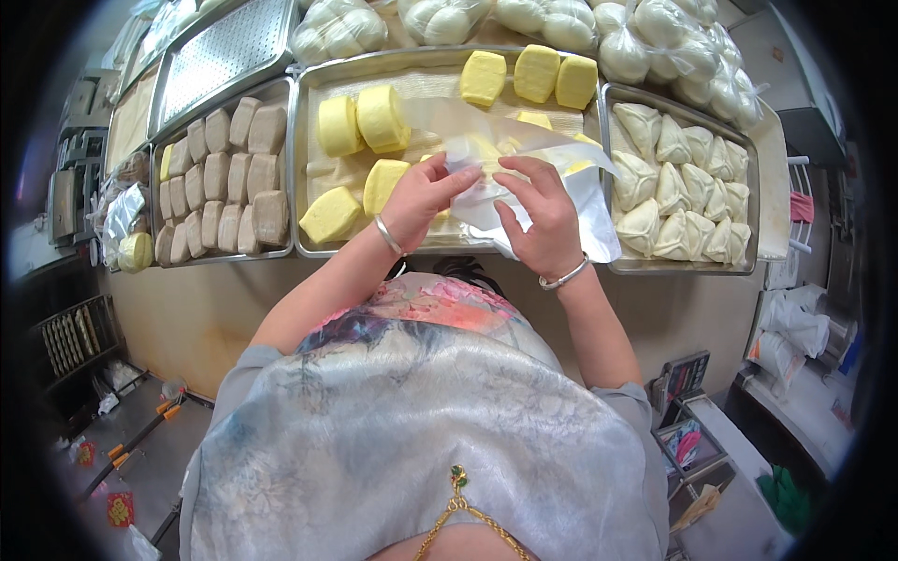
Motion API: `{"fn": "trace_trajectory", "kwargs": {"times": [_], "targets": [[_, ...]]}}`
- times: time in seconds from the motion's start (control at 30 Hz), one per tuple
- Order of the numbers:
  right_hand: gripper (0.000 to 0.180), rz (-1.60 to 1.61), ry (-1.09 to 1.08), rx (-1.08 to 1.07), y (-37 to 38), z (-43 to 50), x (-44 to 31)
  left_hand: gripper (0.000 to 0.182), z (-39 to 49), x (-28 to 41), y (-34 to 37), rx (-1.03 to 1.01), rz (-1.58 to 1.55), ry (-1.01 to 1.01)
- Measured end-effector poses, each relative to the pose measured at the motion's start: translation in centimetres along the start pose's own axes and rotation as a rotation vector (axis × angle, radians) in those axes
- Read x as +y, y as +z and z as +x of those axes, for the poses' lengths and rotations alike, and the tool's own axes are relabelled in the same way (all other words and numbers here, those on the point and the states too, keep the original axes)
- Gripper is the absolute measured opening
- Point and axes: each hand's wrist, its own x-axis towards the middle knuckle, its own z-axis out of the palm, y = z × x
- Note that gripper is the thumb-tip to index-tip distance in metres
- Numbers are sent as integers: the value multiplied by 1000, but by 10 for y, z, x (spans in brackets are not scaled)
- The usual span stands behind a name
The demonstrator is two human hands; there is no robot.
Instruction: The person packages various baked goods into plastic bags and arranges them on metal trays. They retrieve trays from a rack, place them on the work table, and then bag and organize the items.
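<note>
A clear plastic bag spreads over the middle tray between my hands. My left hand has its thumb and fingers closed on the bag's near left edge. With fingers and thumb apart, my right hand is at the bag's right side, its fingertips by the film. Under and around the bag, yellow dough blocks stand on the cloth-lined metal tray. Some of the blocks are partly hidden by the bag and hands. White plastic sheeting lies beyond my right hand, at the tray's near right corner.
Brown dough blocks fill a tray at left. Folded white dough pieces fill another at right. Bagged white dough balls line the far side. A perforated metal tray sits at far left, above bundled plastic and foil.
</note>
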Motion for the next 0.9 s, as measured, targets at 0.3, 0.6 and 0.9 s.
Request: {"fn": "trace_trajectory", "kwargs": {"times": [0.3, 0.6, 0.9], "targets": [[33, 63, 102, -44, 11, 1, -7, 31, 1, -7, -8, -185, -242, -127], [33, -118, 212, -72, 41, -6, -14, 45, 1, -13, -19, -211, -7, -108], [28, 908, 731, 71, 68, -21, -10, 17, -4, -25, -27, -166, 476, 189]]}}
